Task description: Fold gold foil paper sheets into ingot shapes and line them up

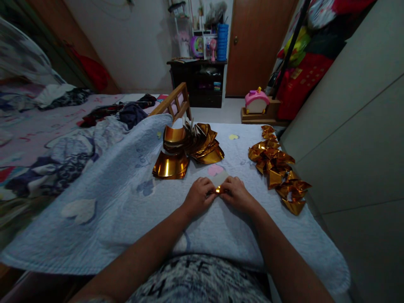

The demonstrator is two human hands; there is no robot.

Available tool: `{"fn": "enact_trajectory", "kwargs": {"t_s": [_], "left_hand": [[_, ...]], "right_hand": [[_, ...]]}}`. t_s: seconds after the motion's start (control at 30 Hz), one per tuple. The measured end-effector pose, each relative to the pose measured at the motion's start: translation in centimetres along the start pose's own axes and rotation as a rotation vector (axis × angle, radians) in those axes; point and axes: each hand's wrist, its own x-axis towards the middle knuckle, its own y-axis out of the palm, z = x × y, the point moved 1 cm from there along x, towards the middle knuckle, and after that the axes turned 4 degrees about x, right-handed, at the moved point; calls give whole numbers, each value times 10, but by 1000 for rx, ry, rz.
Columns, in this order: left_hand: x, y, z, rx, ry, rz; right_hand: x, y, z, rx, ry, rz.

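Between my two hands is a sheet of gold foil paper [218, 190], its pale back showing beyond the fingers and a narrow shiny gold strip turned over at the near edge. My left hand [200, 193] pinches the strip's left end, and my right hand [235, 191] pinches its right end. Both are closed and close together, low over the blue quilt. Ahead and to the left lies a loose, fanned stack of gold foil sheets [172, 164], some curled up. Along the right side runs a row of folded gold foil pieces [273, 162], partly overlapping.
A light blue quilt [126, 227] with heart patterns covers the surface under my hands. A wooden rail [172, 103] stands at its far left, with a bed and rumpled clothes [72, 143] beyond. White cabinet panels [353, 139] rise on the right. A pink toy case [256, 102] sits past the far edge.
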Motion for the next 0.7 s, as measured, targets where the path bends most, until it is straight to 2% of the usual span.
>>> {"fn": "enact_trajectory", "kwargs": {"t_s": [0.2, 0.5, 0.7], "left_hand": [[1, -1, 2, -18, -55, 6], [2, 2, 6, 1, -60, 36], [3, -2, 5, -34, -63, 64]], "right_hand": [[0, 0, 0, -6, -2, -8], [0, 4, 9, 11, 21, -54], [0, 7, 6, 30, 29, -49]]}}
